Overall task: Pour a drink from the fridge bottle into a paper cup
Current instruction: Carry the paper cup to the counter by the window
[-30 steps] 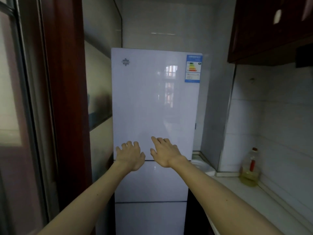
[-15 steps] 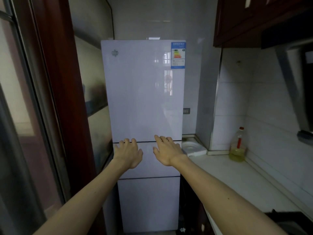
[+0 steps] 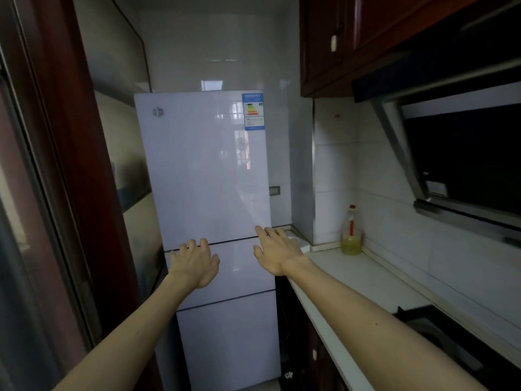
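The fingers (image 3: 192,245) of the left hand (image 3: 194,263) are loosely spread and slightly bent, holding nothing, in front of the seam between the top and middle doors of the fridge (image 3: 203,170). The right hand (image 3: 277,253) reaches out with straight fingers, also holding nothing, by the same seam at the fridge's right edge; whether either hand touches cannot be told. All the fridge doors are closed. An oil bottle (image 3: 351,232) stands at the far end of the bench (image 3: 366,283), against the wall.
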Demonstrator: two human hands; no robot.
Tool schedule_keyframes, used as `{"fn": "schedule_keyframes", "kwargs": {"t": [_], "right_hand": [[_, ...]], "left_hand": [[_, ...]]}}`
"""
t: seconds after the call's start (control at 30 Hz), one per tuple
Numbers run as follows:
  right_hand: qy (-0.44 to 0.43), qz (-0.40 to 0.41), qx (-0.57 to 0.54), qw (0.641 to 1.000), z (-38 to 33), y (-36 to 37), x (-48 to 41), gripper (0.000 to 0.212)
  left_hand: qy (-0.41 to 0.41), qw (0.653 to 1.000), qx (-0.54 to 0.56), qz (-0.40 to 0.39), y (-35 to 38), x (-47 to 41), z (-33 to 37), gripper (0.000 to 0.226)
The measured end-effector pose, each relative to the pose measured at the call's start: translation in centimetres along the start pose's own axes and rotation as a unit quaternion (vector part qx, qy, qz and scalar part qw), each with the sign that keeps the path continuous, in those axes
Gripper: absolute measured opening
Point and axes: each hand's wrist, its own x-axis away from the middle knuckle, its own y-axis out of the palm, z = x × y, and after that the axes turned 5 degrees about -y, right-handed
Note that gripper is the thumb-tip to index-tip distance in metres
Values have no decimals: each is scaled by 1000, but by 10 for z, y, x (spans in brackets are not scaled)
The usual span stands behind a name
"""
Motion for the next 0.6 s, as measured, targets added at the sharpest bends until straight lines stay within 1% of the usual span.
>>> {"fn": "schedule_keyframes", "kwargs": {"t": [0.17,0.3,0.4,0.6], "right_hand": [[35,3,18,999,-22,-1,52,56],[67,-12,6,998,-35,3,99,55],[95,-7,8,995,-39,-3,132,55],[166,1,27,986,-19,-25,194,53]], "left_hand": [[25,1000,16,-4,-2,35,-4,44],[37,994,88,-59,1,71,-1,51],[60,990,103,-75,-7,91,12,52],[130,984,113,-49,-24,121,50,51]]}}
